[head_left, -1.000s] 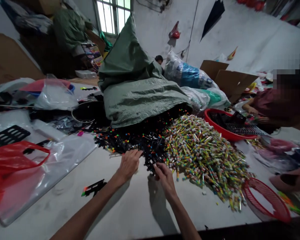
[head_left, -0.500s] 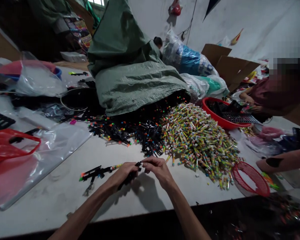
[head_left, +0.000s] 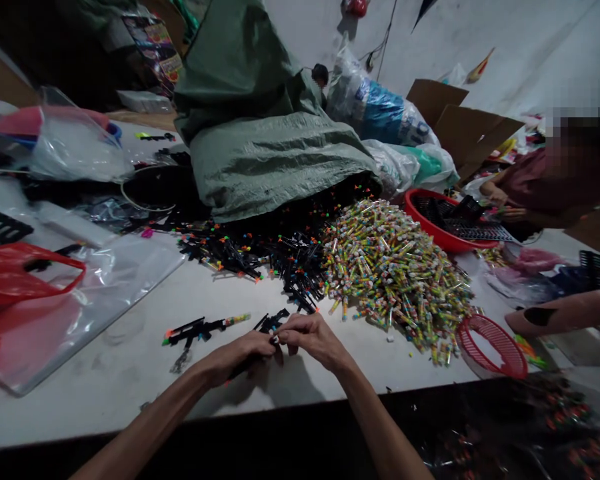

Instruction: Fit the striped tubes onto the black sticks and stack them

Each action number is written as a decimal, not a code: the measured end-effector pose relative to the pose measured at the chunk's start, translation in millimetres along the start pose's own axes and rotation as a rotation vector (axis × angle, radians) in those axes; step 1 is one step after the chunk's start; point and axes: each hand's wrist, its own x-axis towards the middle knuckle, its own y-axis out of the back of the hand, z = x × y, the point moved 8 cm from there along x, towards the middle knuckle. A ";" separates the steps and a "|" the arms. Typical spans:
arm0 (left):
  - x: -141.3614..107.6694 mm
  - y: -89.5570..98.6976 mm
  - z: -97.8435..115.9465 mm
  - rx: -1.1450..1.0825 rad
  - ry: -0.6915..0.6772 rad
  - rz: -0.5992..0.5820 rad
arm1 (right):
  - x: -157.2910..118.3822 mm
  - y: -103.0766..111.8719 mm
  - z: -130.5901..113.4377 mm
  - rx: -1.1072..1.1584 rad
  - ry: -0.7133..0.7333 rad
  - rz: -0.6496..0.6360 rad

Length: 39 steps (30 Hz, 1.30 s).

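My left hand (head_left: 247, 352) is closed around a black toy gun (head_left: 241, 367), most of which is hidden by the fingers. Against it, my right hand (head_left: 310, 337) pinches at a small white piece (head_left: 275, 339) between the two hands; whether that piece is attached to the gun I cannot tell. Black toy-gun parts (head_left: 271, 321) show just beyond my fingertips. On the table to the left lies another black toy gun (head_left: 196, 331), with an orange and green tip and a clear tube of coloured candy (head_left: 238, 319) at its other end.
Ahead are a pile of black toy guns (head_left: 300, 263) below a green sack (head_left: 280, 160) and a heap of candy tubes (head_left: 395, 273). A red basket (head_left: 517, 363) stands at the right edge, plastic sheets (head_left: 105, 293) left. A co-worker (head_left: 540, 180) sits beyond a red basin (head_left: 430, 230).
The view has shifted slightly. My hands stay together at the toy gun; a white piece now shows between the fingertips, and black toy-gun parts are visible just beyond them.
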 end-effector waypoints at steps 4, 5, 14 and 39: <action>-4.2 -11.8 -11.5 0.146 0.024 -0.055 | -5.7 -14.9 -12.5 -0.234 0.094 -0.097; -4.5 -13.8 -12.9 0.224 -0.011 -0.058 | -7.7 -20.0 -14.0 -0.345 0.137 -0.100; -50.5 60.6 2.6 1.294 -0.251 0.555 | -13.2 10.3 41.2 -0.257 -0.036 0.273; 34.9 6.3 16.9 1.246 -0.445 0.590 | -43.9 130.7 25.0 -0.946 -0.329 0.825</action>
